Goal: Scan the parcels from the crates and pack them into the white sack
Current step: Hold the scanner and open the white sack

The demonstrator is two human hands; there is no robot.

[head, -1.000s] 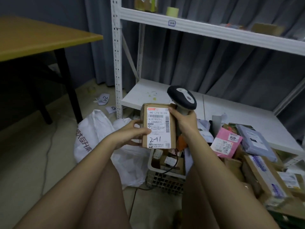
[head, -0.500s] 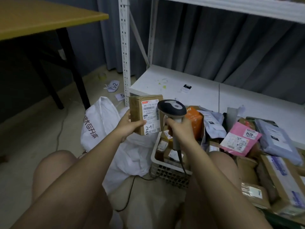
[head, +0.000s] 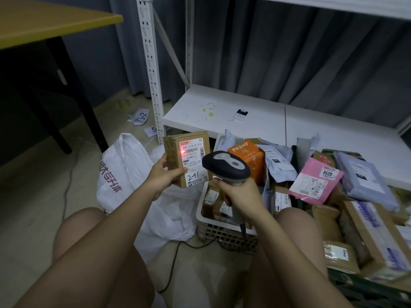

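Observation:
My left hand (head: 163, 176) grips a small brown cardboard parcel (head: 188, 158) by its lower left edge, label facing me, with "241" handwritten on it. A red scanner dot glows on the label near the barcode. My right hand (head: 239, 193) grips the handle of a black and grey barcode scanner (head: 225, 167), its head just right of the parcel and pointed at it. The white sack (head: 124, 172) lies crumpled on the floor below and left of the parcel. A white crate (head: 213, 227) with small parcels sits under my right hand.
More parcels pile to the right: an orange box (head: 248, 157), a pink mailer (head: 315, 181), grey mailers and long cartons. A white low shelf (head: 224, 114) stands behind. A yellow table (head: 44, 23) with black legs is at left. The scanner cable runs across the floor.
The parcel came down and left, away from my face. The scanner dropped beside it and a red dot now shines on the label. My view tilted downward.

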